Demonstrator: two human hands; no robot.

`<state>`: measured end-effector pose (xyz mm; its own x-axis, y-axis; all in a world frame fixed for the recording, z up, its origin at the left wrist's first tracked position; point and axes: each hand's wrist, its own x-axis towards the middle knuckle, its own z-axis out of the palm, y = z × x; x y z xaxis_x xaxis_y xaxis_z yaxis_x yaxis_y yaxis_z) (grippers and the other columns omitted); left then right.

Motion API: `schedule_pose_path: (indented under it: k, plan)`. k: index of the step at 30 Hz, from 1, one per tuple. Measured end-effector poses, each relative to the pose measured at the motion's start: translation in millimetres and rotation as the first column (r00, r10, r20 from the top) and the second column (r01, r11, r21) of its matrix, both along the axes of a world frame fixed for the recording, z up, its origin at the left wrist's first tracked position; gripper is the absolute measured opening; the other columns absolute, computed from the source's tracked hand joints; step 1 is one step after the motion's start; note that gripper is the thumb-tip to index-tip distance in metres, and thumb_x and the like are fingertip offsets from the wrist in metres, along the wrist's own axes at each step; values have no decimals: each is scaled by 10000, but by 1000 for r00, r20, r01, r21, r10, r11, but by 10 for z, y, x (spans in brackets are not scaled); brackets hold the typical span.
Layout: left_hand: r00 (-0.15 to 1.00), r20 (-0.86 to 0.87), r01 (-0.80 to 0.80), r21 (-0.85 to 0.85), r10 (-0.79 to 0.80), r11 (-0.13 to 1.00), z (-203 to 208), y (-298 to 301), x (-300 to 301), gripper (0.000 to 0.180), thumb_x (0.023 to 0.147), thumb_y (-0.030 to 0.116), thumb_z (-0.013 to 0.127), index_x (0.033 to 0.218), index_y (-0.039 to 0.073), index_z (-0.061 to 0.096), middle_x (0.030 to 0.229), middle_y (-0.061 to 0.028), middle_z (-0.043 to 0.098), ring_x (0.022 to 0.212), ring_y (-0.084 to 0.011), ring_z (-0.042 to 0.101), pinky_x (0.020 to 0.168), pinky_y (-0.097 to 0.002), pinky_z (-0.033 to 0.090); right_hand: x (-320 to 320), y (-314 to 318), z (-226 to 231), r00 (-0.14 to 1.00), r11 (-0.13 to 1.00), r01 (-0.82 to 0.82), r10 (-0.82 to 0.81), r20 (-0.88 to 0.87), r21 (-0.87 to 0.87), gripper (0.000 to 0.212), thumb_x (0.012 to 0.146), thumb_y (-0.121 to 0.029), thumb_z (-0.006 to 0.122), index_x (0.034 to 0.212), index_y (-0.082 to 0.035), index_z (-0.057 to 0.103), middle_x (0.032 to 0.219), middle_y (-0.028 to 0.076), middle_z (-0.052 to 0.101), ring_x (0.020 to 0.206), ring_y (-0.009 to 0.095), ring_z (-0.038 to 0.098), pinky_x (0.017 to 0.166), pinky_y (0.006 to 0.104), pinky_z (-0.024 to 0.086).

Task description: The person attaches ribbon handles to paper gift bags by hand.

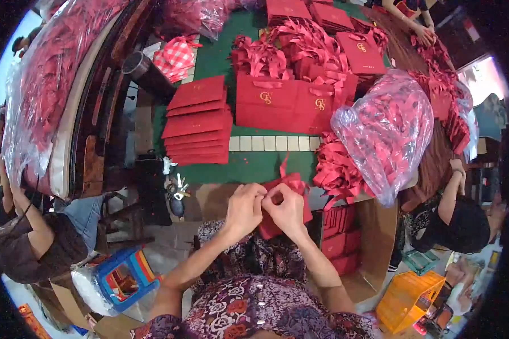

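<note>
My left hand (pixel 245 208) and my right hand (pixel 285 210) meet over my lap, at the near edge of the green table (pixel 254 157). Thumbs and fingers of both are pinched together, tip to tip. Under and behind them is a red paper bag (pixel 270 227), partly covered by my hands. A loose red ribbon (pixel 283 165) sticks up beyond my fingers. What the fingertips pinch is too small to make out.
Red bags lie overlapped in a stack (pixel 198 127) beside more ribboned bags (pixel 268 101). A clear plastic sack (pixel 387 133) of red ribbons stands at the right. Scissors (pixel 181 186) hang at the left edge. An open carton (pixel 376 248) holds bags beside an orange crate (pixel 410 299). People sit on both sides.
</note>
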<state>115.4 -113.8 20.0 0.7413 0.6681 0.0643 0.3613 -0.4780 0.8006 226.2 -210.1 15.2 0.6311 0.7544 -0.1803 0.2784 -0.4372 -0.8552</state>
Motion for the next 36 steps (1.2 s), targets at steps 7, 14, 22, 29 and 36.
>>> schedule_pose_path:
  k: [7,14,22,29,36]
  plan:
    - [999,36,-11,-10,11,1000,-31,-7,56,81,842,13,601,922,19,614,881,-142,646,827,-360,602,741,-442,497,-34,-36,-10,987,992,-33,13,158,120,121,824,-63,677,913,-11,613,860,165,673,777,327,688,660,417,526]
    - [999,2,42,-35,-42,998,-50,71,61,192,782,81,736,911,40,599,865,-113,644,843,-340,587,736,-432,488,345,0,322,947,975,-197,162,278,100,128,886,-54,643,1011,-25,644,882,172,662,786,330,676,673,386,529]
    - [966,190,134,212,-175,968,-99,-17,49,137,762,25,749,870,60,674,848,-70,640,762,-270,580,692,-368,492,846,165,156,815,812,-577,580,10,-88,182,856,-193,689,918,-23,708,815,144,698,747,259,683,687,369,522]
    - [963,178,157,250,-204,956,-76,4,61,161,761,47,762,887,48,661,857,-92,636,779,-285,574,698,-375,493,832,214,39,815,798,-579,563,-133,-170,214,828,-215,690,904,-17,718,850,170,711,831,296,701,749,395,526]
    - [977,118,168,82,-177,982,24,214,148,208,744,65,777,802,36,579,777,-101,594,757,-308,552,690,-400,455,755,342,-142,906,908,-415,418,60,-64,175,861,-176,629,917,-17,679,842,164,680,810,312,666,733,390,511]
